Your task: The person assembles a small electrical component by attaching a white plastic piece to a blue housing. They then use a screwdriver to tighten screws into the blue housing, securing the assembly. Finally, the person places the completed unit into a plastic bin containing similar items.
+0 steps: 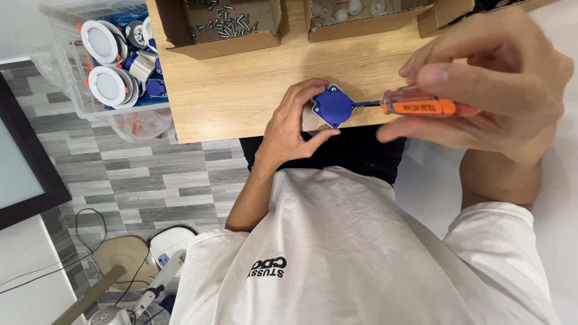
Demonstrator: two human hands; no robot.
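- The small blue square plastic housing with rounded corners (333, 106) sits at the near edge of the pale wooden tabletop (241, 90), directly in front of the person's body.
- The left hand (293, 123) curls round the housing, fingers over its far side and thumb against its near corner, pinning it in place.
- The right hand (490, 78) pinches the orange, clear-ended handle of a screwdriver (415, 107) between thumb and fingers; the dark shaft lies level and its tip meets the housing's right corner.
- The housing looks light, stiff and smooth, so it would likely slide under a sideways push; the flat edges and corners seem the safest places to grip, as the left hand does.
- The tabletop is smooth, level wood grain, offering little friction.
- At the table's far side stand an open cardboard box of metal screws (226, 24) and a cardboard box of white round parts (355, 15).
- Left of the table, a clear plastic crate (66, 72) holds round white lamp fittings (99, 42).
- The floor is grey wood-pattern tile (138, 174), with cables and a fan near the bottom left.
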